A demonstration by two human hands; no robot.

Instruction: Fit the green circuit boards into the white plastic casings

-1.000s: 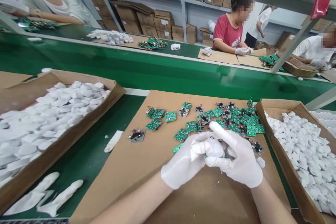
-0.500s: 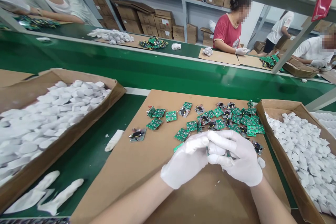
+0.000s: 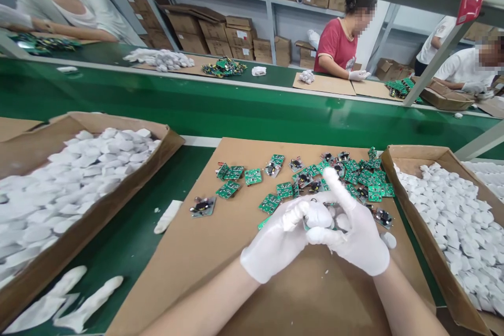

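Two gloved hands (image 3: 275, 236) (image 3: 356, 236) around at least two white lumps (image 3: 318, 216)

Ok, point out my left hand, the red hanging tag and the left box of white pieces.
Left hand (image 3: 273, 245): head view, middle of the glove.
Red tag (image 3: 471, 1): head view, middle of its face.
Left box (image 3: 118, 195): head view, its right wall.

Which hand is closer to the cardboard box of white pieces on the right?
Right. The right hand is left of that box, apart from it; the left hand is farther left, on the other side of the right hand.
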